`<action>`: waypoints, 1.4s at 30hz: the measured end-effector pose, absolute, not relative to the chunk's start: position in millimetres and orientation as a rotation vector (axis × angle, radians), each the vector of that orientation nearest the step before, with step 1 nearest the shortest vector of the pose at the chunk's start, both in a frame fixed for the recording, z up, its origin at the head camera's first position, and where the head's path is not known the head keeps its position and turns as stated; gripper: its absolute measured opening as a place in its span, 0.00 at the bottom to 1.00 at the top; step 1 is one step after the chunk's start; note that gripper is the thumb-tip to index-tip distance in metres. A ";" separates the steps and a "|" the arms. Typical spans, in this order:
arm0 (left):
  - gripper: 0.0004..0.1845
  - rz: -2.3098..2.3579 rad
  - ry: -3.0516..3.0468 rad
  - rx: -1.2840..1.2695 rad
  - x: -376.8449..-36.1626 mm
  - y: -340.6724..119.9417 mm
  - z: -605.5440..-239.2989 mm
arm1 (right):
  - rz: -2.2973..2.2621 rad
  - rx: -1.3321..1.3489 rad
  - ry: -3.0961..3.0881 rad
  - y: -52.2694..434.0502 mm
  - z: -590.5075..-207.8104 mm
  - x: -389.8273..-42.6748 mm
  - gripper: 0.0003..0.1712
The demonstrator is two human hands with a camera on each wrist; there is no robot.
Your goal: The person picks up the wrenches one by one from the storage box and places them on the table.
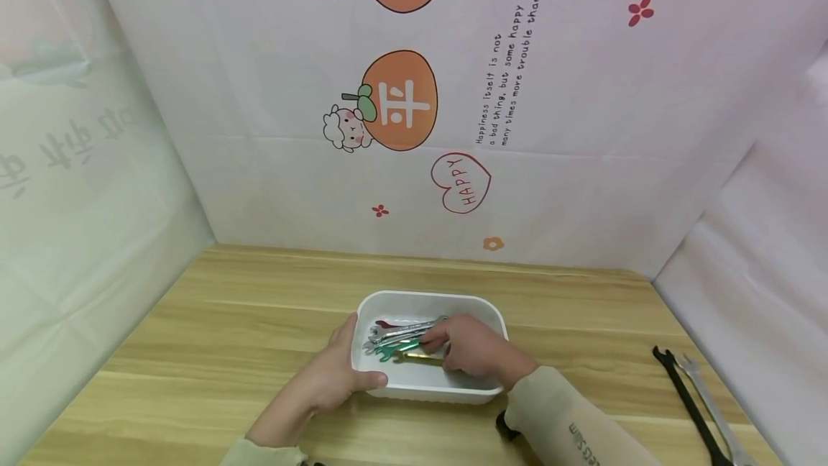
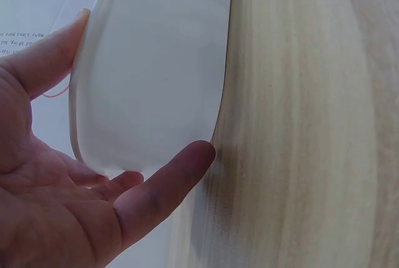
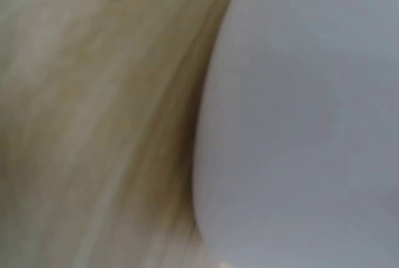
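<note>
A white plastic bin [image 1: 427, 395] stands on the table with several open-end wrenches in its left half. Among them are silver wrenches [image 1: 404, 331], a green wrench [image 1: 399, 348], a gold wrench [image 1: 417, 359] and a dark red one [image 1: 383, 323] partly covered. My left hand [image 1: 333, 372] grips the bin's left end, its thumb [image 2: 177, 171] at the near rim and the other fingers round the far side. My right hand [image 1: 475, 347] reaches inside, fingers bent down at the right ends of the green and gold wrenches. Whether it pinches one I cannot tell.
A long black wrench [image 1: 692, 401] and a long silver wrench [image 1: 714, 405] lie on the table at the far right. A printed white cloth wall [image 1: 563, 207] rises behind the table [image 1: 259, 293], with more cloth at both sides.
</note>
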State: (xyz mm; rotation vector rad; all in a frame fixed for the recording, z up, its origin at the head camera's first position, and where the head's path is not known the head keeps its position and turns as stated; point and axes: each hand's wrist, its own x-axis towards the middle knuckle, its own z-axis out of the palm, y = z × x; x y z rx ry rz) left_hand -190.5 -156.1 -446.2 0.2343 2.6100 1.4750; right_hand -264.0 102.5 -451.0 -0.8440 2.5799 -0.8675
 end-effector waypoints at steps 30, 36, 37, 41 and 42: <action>0.65 1.440 2.635 0.197 -188.2 -154.2 -442.4 | -1.627 -0.375 2.157 124.4 -433.7 -276.4 0.34; 0.64 1.452 2.626 0.192 -188.7 -153.9 -443.6 | -1.760 -0.311 2.089 133.1 -428.3 -279.2 0.35; 0.64 1.450 2.628 0.189 -188.7 -153.9 -443.7 | -1.777 -0.310 2.074 134.6 -427.2 -279.5 0.36; 0.64 1.451 2.631 0.193 -188.7 -154.1 -443.8 | -1.809 -0.314 2.048 141.4 -421.6 -278.7 0.37; 0.64 1.451 2.632 0.195 -188.7 -154.1 -444.0 | -1.816 -0.318 2.039 143.3 -420.1 -278.4 0.38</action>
